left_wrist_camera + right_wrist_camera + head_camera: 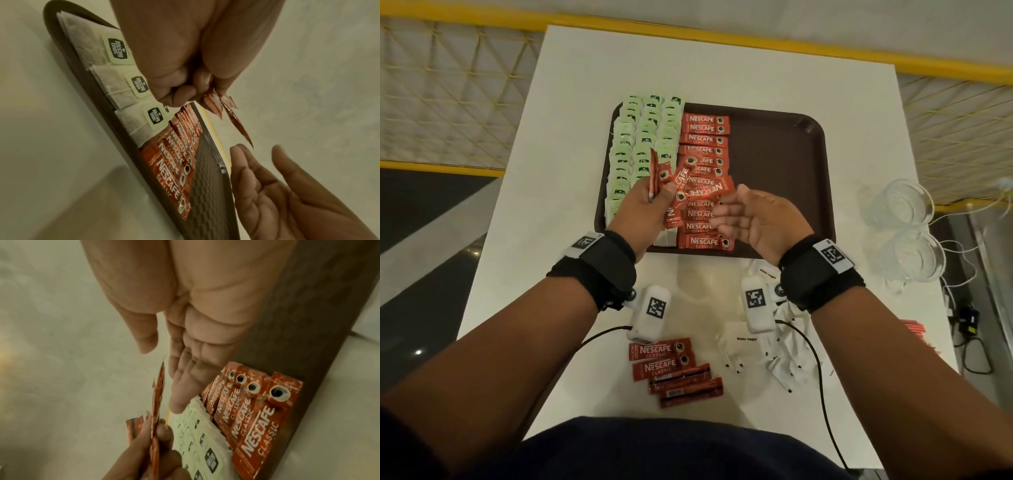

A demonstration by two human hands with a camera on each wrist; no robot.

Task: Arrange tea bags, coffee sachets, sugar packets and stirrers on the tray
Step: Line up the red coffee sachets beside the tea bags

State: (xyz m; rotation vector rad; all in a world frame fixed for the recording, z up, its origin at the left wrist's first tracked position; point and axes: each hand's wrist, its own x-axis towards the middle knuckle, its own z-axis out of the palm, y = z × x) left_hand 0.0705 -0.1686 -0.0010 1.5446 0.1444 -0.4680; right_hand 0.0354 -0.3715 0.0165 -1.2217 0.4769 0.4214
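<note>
A brown tray (774,164) holds three columns of green-tagged tea bags (640,144) on its left and a column of red coffee sachets (703,138) beside them. Above the tray's near left, my left hand (654,202) grips a fanned bunch of several red coffee sachets (681,185), also seen edge-on as held sachets (213,105) below the curled left hand (185,91). My right hand (750,219) is open beside them, fingers straight, fingertips (179,405) close to the fan's tips. It holds nothing.
On the white table (585,102) in front of the tray lie several loose coffee sachets (674,370) and a heap of white sugar packets (756,349). Two glass cups (911,219) stand at the right edge. Red items (914,329) lie at the near right.
</note>
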